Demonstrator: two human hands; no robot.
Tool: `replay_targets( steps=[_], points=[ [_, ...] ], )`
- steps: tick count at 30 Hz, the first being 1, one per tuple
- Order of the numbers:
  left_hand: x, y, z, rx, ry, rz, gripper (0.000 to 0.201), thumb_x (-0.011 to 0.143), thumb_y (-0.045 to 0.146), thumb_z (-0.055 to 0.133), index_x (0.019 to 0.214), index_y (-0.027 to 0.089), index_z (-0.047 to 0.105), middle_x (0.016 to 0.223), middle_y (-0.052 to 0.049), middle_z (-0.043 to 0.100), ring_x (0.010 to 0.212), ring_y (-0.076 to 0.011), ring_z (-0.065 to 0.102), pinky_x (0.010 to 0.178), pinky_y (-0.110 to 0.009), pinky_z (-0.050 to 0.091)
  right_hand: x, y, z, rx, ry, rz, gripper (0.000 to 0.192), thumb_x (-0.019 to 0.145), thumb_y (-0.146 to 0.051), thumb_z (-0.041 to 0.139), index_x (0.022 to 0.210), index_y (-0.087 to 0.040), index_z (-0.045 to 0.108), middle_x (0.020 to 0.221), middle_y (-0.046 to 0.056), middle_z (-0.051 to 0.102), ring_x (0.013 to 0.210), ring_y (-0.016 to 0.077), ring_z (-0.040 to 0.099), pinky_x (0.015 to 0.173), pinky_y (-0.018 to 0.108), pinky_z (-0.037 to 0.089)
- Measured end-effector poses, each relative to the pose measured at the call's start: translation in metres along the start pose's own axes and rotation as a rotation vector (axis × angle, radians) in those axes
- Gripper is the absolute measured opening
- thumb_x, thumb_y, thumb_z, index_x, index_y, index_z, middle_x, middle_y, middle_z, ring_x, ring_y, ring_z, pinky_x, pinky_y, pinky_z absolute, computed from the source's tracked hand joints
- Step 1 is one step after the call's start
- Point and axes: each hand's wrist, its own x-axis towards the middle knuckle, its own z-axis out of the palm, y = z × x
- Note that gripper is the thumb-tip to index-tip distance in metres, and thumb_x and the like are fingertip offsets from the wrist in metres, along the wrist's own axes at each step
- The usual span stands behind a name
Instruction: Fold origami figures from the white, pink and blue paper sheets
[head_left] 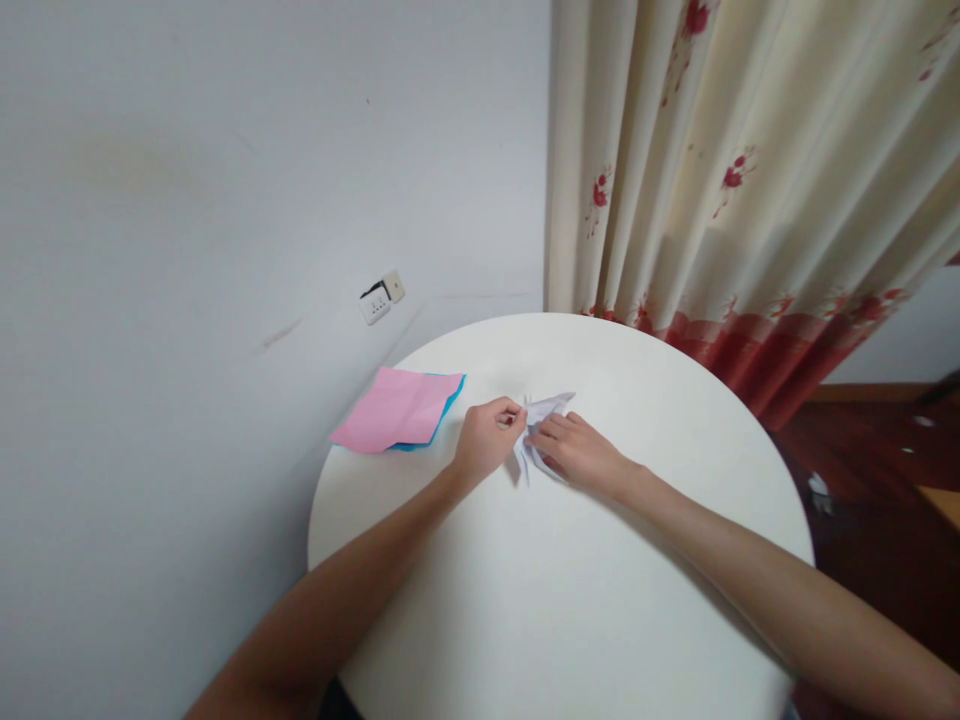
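A piece of folded white paper (550, 405) with pointed flaps lies on the round white table (540, 600), between my two hands. My left hand (491, 435) pinches its left edge between thumb and index finger. From the right, my right hand (576, 448) rests over the paper with bent fingers pressing on it, covering part of its middle. Flaps of the paper stick out above and below the fingers. The exact fold shape is partly hidden.
To the left on the table lie a pink sheet (401, 405) and a blue sheet (448, 408) under it. A wall with a socket (374, 304) borders the left side. A flowered curtain (675, 180) hangs behind the table at the right.
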Motion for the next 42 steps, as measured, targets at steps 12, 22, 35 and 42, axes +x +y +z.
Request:
replay_targets(
  steps=[12, 22, 35, 42],
  points=[
    [0.004, -0.005, -0.004, -0.046, 0.038, -0.036, 0.018, 0.086, 0.030, 0.058, 0.076, 0.018, 0.065, 0.072, -0.001, 0.069, 0.068, -0.0150, 0.068, 0.066, -0.022, 0.052, -0.006, 0.013, -0.002, -0.097, 0.199, 0.546, 0.022, 0.092, -0.026, 0.054, 0.109, -0.016, 0.066, 0.129, 0.018, 0.050, 0.111, 0.0311, 0.048, 0.090, 0.040, 0.041],
    [0.004, -0.013, -0.003, -0.126, 0.075, -0.107, 0.014, 0.083, 0.026, 0.062, 0.090, 0.018, 0.071, 0.084, -0.003, 0.073, 0.072, -0.0155, 0.068, 0.065, -0.022, 0.051, -0.011, 0.039, 0.025, 0.483, 0.406, 0.721, 0.061, 0.079, -0.019, 0.059, 0.138, -0.016, 0.045, 0.087, 0.005, 0.067, 0.069, 0.0177, 0.060, 0.068, 0.031, 0.048],
    [0.007, -0.018, -0.007, -0.171, -0.003, -0.115, 0.050, 0.068, 0.003, 0.065, 0.113, 0.024, 0.068, 0.112, -0.006, 0.066, 0.078, -0.0131, 0.061, 0.066, -0.021, 0.049, -0.019, 0.053, -0.005, 0.120, 0.566, 0.636, 0.026, 0.089, -0.018, 0.047, 0.104, -0.020, 0.068, 0.100, 0.009, 0.068, 0.090, 0.0255, 0.063, 0.080, 0.037, 0.048],
    [0.009, -0.031, 0.006, -0.315, -0.044, -0.289, 0.023, 0.079, 0.016, 0.061, 0.101, 0.015, 0.065, 0.087, -0.005, 0.070, 0.076, -0.0156, 0.065, 0.069, -0.025, 0.051, -0.017, 0.049, -0.011, 0.235, 0.643, 0.529, 0.023, 0.090, -0.017, 0.046, 0.098, -0.018, 0.068, 0.095, 0.010, 0.067, 0.087, 0.0248, 0.062, 0.080, 0.038, 0.048]
  ],
)
